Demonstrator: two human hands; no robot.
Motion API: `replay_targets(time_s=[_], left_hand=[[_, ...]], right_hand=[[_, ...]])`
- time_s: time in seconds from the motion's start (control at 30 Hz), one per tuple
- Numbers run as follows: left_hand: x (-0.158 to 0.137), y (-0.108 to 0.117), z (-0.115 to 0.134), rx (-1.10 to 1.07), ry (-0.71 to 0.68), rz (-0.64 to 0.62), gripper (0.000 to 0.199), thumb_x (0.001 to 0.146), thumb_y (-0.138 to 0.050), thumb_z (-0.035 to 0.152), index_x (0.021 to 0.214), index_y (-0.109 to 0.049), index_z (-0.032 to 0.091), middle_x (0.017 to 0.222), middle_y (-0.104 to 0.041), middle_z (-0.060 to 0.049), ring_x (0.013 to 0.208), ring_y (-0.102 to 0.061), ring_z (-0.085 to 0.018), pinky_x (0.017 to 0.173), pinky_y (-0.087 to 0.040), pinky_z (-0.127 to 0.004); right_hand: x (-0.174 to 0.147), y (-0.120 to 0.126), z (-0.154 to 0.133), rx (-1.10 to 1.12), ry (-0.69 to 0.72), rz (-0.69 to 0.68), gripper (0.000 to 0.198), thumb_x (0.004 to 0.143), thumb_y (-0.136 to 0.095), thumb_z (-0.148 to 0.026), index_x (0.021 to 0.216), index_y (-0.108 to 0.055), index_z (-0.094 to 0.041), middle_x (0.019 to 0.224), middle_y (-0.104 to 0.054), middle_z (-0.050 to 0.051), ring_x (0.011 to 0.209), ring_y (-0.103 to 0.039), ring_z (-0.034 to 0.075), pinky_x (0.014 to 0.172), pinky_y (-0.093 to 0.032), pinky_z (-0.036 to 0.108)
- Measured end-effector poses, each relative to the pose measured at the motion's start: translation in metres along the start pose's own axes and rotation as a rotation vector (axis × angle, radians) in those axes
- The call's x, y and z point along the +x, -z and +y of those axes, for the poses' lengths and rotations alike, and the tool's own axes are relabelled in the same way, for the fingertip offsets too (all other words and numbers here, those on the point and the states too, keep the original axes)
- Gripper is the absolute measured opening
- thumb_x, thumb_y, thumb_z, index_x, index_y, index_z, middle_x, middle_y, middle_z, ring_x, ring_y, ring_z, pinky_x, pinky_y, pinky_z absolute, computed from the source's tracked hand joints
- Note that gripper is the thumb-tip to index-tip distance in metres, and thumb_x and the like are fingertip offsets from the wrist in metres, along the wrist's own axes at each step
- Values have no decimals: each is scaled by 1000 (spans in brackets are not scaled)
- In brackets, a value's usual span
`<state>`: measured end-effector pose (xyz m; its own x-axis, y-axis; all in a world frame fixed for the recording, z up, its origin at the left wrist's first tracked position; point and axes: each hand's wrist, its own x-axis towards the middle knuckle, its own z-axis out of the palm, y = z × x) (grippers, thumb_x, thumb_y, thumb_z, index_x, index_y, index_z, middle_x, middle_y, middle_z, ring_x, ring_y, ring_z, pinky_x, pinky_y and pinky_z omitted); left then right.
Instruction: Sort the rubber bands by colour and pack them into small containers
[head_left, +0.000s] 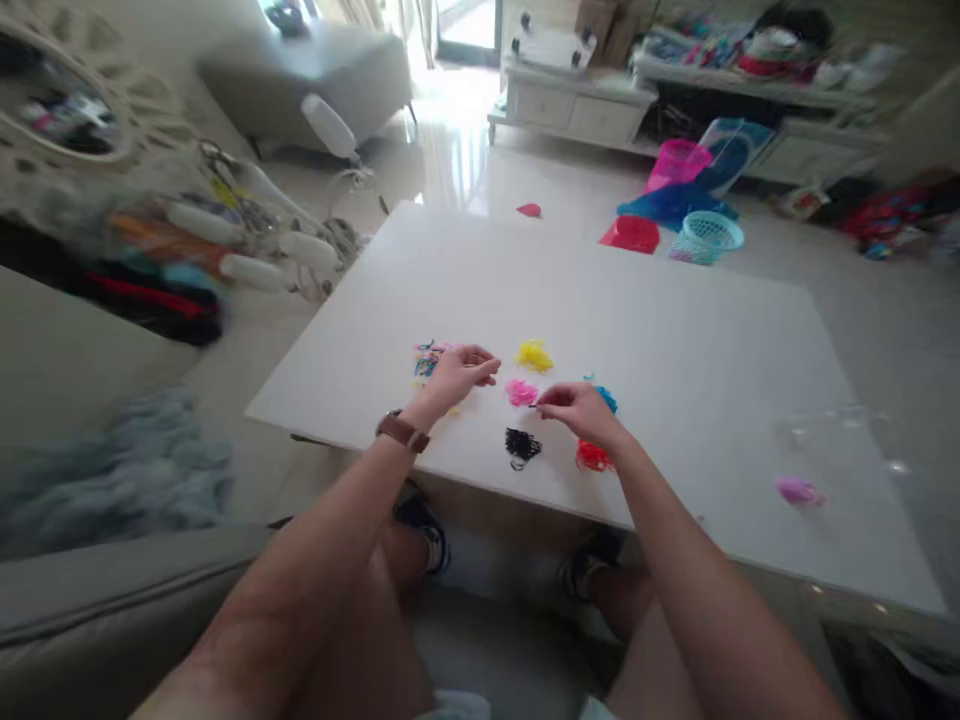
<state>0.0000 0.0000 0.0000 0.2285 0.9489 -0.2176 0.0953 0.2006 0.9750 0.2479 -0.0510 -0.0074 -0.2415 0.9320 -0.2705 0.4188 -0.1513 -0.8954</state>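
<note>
My right hand (576, 408) pinches a small black rubber band (533, 406) between thumb and fingertips, just above the table. Its fingertips are close to a pink pile of bands (520, 392) and a black pile (521, 446). Partly behind that hand lie a blue pile (606, 398) and a red pile (594, 456). My left hand (471, 370), with a brown-strapped watch at the wrist, has its fingers curled together; anything in them is too small to make out. Beside it lies a mixed-colour pile (426, 362), partly covered by the hand. A yellow pile (534, 355) sits farther back.
The white table (570, 280) carries a purple bundle (799, 490) and a clear, see-through item (832, 425) at the right. Past its far edge are a red basket (634, 235) and a light-blue basket (712, 232). A white-padded metal frame (300, 245) stands to the left.
</note>
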Motion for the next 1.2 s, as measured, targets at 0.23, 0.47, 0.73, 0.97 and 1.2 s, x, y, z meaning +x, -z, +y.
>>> replay_targets(time_s=[0.23, 0.47, 0.73, 0.97, 1.2], left_hand=[[-3, 19, 17, 70, 36, 137, 28, 79, -80, 40, 87, -71, 15, 85, -74, -7, 69, -68, -13, 68, -54, -25], [-4, 16, 17, 46, 28, 145, 30, 80, -80, 42, 86, -70, 14, 84, -74, -7, 66, -65, -11, 66, -52, -23], [-1, 19, 15, 111, 18, 129, 27, 83, -74, 40, 88, -71, 14, 84, -74, -7, 67, -67, -13, 63, -51, -23], [3, 68, 12, 587, -10, 303, 15, 78, -69, 26, 85, -76, 15, 81, -75, -7, 71, -68, -17, 64, -49, -26], [3, 68, -5, 756, 87, 102, 10, 72, -69, 17, 78, -77, 16, 85, -77, -6, 78, -68, -19, 72, -51, -27]], right_hand=[[-15, -11, 9, -107, 5, -215, 16, 76, -72, -33, 79, -77, -18, 75, -74, 4, 71, -66, 18, 68, -49, 29], [-12, -19, 16, -68, 17, -305, 16, 77, -72, -33, 83, -78, -19, 80, -76, 5, 74, -67, 18, 72, -51, 30], [-11, -24, 14, -71, 34, -322, 14, 77, -71, -29, 83, -78, -18, 77, -75, 4, 71, -66, 17, 68, -50, 28], [-12, -20, 7, -131, 24, -230, 13, 78, -71, -29, 81, -76, -18, 71, -70, 2, 68, -63, 16, 64, -46, 27], [-12, -17, -1, -159, 46, -158, 17, 80, -73, -34, 81, -76, -17, 68, -67, 1, 66, -60, 15, 62, -44, 26]])
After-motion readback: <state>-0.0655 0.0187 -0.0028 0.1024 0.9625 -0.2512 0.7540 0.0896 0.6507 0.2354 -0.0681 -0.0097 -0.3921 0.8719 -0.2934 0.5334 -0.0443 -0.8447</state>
